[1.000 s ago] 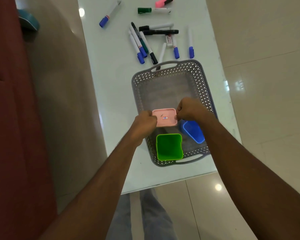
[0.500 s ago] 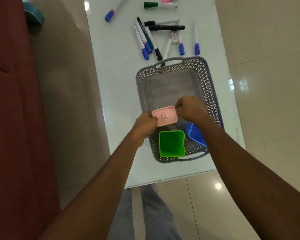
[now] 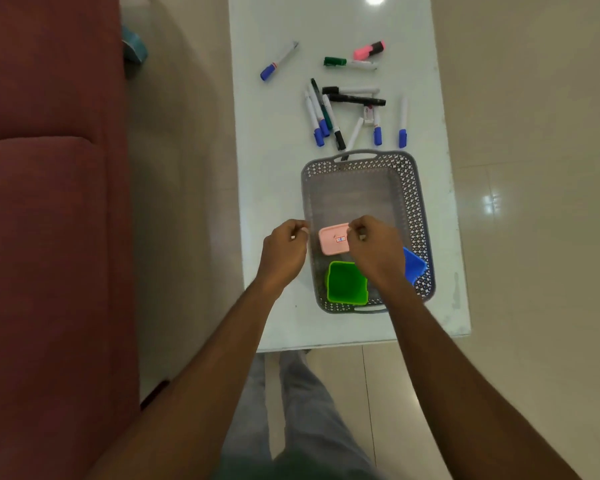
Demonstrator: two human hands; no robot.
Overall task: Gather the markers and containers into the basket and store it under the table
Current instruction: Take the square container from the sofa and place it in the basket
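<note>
A grey perforated basket [image 3: 417, 202] stands on the white table [image 3: 274, 174]. Inside it are a green container [image 3: 345, 284] near the front, a blue container [image 3: 413, 265] against the right wall, and a pink container [image 3: 333, 240] in the middle. My left hand [image 3: 284, 245] is curled shut, empty, just left of the basket's rim and apart from the pink container. My right hand [image 3: 373, 249] is curled over the pink container's right edge and hides it, so a grip cannot be told. Several markers [image 3: 326, 114] lie scattered beyond the basket, with a pink highlighter [image 3: 369, 50] farthest back.
A dark red sofa [image 3: 49, 220] fills the left side, with a strip of tiled floor [image 3: 184, 202] between it and the table. A blue-capped marker [image 3: 278, 62] lies alone at the back left. My legs show below the table's front edge.
My left hand has let go of the pink container and moved left, off the basket. The pink container sits lower in the basket. The view has shifted, showing more of the table.
</note>
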